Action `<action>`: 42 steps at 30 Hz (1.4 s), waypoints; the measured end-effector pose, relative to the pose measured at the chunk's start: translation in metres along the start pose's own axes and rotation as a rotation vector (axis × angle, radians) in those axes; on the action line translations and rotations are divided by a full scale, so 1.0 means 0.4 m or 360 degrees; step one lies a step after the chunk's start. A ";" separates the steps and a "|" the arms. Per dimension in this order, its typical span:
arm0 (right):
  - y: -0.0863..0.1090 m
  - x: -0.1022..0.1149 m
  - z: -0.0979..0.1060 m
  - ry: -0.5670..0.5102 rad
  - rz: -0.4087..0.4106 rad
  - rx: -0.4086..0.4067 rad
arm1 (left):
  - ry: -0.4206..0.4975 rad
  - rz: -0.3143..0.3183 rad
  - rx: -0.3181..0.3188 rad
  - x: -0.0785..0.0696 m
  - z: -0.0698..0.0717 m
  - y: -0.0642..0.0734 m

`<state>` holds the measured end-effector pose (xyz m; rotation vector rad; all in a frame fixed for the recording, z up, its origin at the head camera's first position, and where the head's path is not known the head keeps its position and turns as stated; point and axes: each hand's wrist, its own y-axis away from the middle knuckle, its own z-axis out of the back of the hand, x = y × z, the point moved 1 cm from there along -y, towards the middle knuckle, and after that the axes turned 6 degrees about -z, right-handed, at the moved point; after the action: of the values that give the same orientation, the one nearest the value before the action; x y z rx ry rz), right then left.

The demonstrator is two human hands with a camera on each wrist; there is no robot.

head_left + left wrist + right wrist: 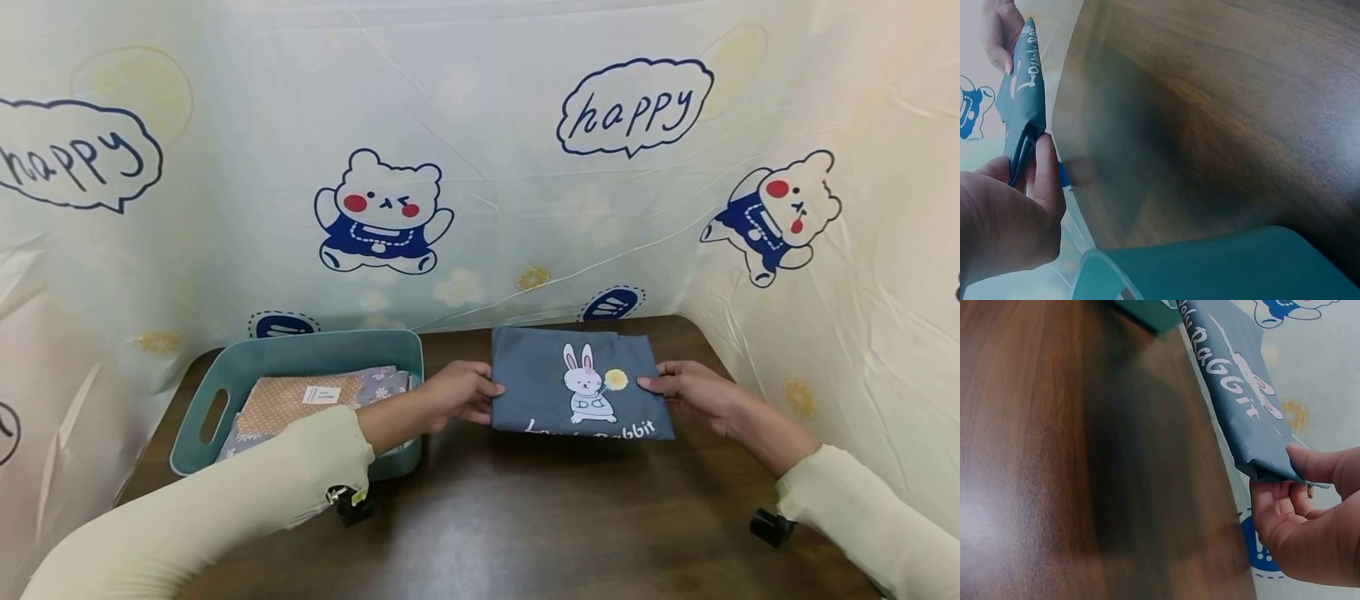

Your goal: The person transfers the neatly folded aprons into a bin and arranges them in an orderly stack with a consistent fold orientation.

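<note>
A folded dark blue-grey cloth with a printed rabbit and white lettering is held up above the table between both hands. My left hand pinches its left edge, thumb in front and fingers behind. At the opposite edge my right hand grips it the same way. The left wrist view shows the folded layers of the cloth between thumb and fingers. From the right wrist, the cloth appears tilted, its lower fold facing the camera.
To the left stands a teal plastic basket with handle holes. Inside lie folded fabrics, including an orange dotted cloth with a white label and a grey floral cloth. A printed curtain hangs behind the brown wooden table.
</note>
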<state>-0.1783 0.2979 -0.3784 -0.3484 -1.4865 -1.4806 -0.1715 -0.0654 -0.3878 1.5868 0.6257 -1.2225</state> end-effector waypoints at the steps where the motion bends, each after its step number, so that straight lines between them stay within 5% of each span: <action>1: 0.000 0.001 -0.001 -0.0002 0.0003 0.0007 | -0.0006 -0.0003 -0.0003 -0.001 0.003 0.003; 42: 0.018 0.055 -0.059 -0.0064 0.0037 0.0129 | -0.0094 -0.0109 0.0023 -0.029 0.080 0.093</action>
<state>-0.1734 0.2693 -0.3623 -0.3473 -1.5647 -1.3976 -0.1570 -0.1065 -0.3624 1.5465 0.6386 -1.3225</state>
